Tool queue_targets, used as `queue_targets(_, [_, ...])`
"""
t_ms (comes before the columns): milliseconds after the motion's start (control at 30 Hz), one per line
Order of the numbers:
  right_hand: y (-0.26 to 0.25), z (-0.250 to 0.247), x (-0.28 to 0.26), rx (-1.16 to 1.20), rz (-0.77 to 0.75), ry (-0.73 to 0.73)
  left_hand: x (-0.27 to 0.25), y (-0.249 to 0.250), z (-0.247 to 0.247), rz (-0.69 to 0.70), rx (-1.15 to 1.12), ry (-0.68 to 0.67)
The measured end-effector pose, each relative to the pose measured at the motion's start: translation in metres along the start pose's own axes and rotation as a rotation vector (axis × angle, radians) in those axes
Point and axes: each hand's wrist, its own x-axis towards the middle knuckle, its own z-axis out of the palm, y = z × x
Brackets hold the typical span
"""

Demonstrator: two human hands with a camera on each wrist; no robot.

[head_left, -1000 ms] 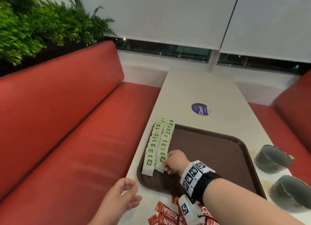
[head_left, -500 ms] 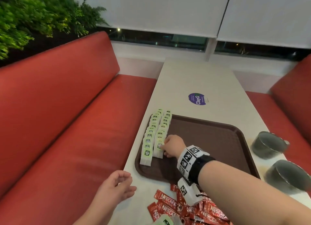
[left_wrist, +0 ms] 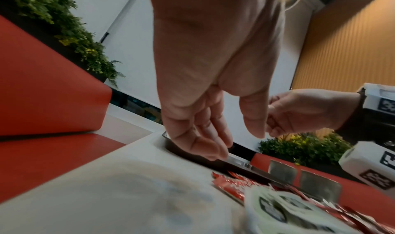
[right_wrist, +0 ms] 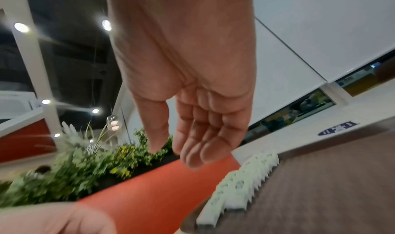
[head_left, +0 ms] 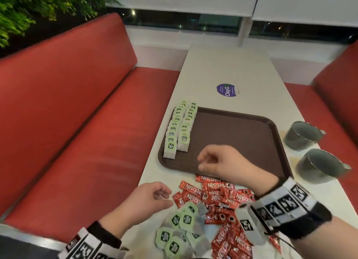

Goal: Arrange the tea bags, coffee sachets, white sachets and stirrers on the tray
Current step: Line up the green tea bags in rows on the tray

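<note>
Two rows of green-labelled tea bags [head_left: 179, 129] stand along the left side of the brown tray [head_left: 242, 134]. Loose tea bags [head_left: 180, 229] and red coffee sachets [head_left: 213, 196] lie heaped on the table in front of the tray. My right hand [head_left: 200, 163] hovers over the tray's near edge, right of the rows, with its fingers loosely curled and empty. In the right wrist view the right hand [right_wrist: 171, 154] holds nothing, with the tea bag rows [right_wrist: 241, 183] below it. My left hand [head_left: 168, 197] hangs relaxed and empty just left of the sachet heap.
Two metal cups [head_left: 304, 134] [head_left: 319, 165] stand on the table to the right of the tray. A round purple sticker [head_left: 226, 90] is on the table beyond the tray. Red bench seats [head_left: 87, 123] flank the narrow table on both sides.
My right hand let go of the nearest tea bag and drew back toward the tray's near edge. My left hand shifted right toward the heap. The view tilted down.
</note>
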Motion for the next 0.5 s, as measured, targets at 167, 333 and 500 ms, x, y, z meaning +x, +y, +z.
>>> queue_targets(167, [0.019, 0.056, -0.02, -0.457, 0.001, -0.23, -0.011, 0.007, 0.02, 0.023, 0.29, -0.083])
queue_targets(333, [0.012, 0.094, -0.027, -0.71, 0.068, -0.219, -0.012, 0.011, 0.037, 0.055, 0.573, -0.072])
queue_targets(500, [0.009, 0.1, -0.028, -0.718, 0.065, -0.167, -0.013, 0.011, 0.044, 0.065, 0.553, -0.022])
